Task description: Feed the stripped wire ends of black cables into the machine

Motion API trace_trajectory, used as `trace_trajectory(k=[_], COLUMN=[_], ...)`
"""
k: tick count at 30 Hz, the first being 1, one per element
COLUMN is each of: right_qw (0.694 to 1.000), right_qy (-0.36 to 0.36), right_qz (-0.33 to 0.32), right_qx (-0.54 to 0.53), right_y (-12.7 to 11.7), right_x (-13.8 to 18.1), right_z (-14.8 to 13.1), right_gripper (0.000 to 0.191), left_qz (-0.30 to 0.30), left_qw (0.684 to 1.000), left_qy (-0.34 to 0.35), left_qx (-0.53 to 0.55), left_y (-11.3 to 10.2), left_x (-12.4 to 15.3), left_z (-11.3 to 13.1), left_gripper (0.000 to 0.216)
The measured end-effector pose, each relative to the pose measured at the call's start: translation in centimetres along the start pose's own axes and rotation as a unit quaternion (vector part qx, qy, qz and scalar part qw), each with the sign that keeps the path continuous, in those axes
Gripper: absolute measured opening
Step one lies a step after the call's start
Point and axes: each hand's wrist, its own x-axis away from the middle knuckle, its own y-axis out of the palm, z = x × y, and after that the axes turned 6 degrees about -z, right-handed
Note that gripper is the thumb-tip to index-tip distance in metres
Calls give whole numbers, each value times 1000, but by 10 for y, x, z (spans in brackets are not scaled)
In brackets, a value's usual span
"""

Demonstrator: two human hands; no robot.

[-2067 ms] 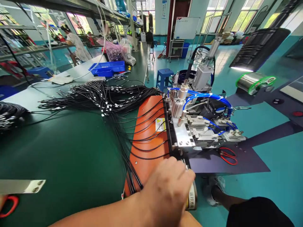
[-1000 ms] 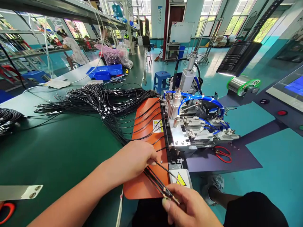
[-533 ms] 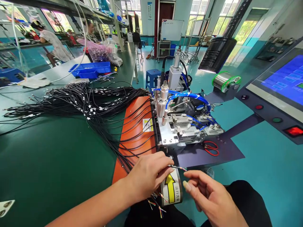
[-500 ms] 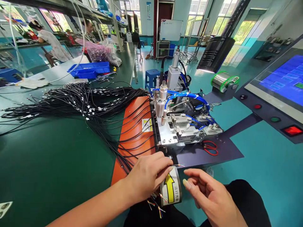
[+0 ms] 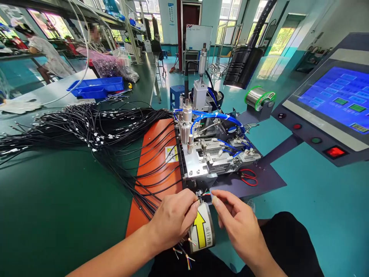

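Your left hand (image 5: 175, 215) pinches a black cable (image 5: 200, 197) near its stripped end; your right hand (image 5: 238, 223) grips the coloured wires (image 5: 206, 194) between thumb and forefinger. The end sits near the yellow arrow label (image 5: 202, 229), before the soldering machine (image 5: 213, 146).

Bright daylight from windows (image 5: 230, 15), glare on floor (image 5: 266, 69), stretched edges

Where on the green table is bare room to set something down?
The near green tabletop looks bare, bordered by the black cable bundle, orange plate and left forearm. Crowded: the plate, crossed by cables, and around the left hand.
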Motion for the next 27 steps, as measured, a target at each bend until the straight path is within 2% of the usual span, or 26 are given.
trace_trajectory(k=[7, 10, 13, 18, 27], right_qw=[994, 1000, 996, 982, 964], right_qy=[8, -5, -62, -144, -211], right_qz=[-57, -6, 49, 47, 60], right_qx=[-93, -29, 52, 115, 148], right_y=[1, 5, 9, 15, 21], right_x=[-14, -7, 2, 9, 13], right_z=[-8, -8, -5, 0, 1], right_gripper=[42, 39, 34, 31, 30], left_qz=[-11, -9, -6, -4, 9], left_qw=[1000, 1000, 1000, 1000, 1000], left_qy=[-9, -12, -16, -24, -30], left_qx=[-8, -6, -5, -3, -4], left_y=[-1, -1, -1, -1, 0], left_x=[0, 0, 0, -1, 0], left_z=[1, 1, 1, 2, 2], left_gripper=[21, 21, 21, 21, 21])
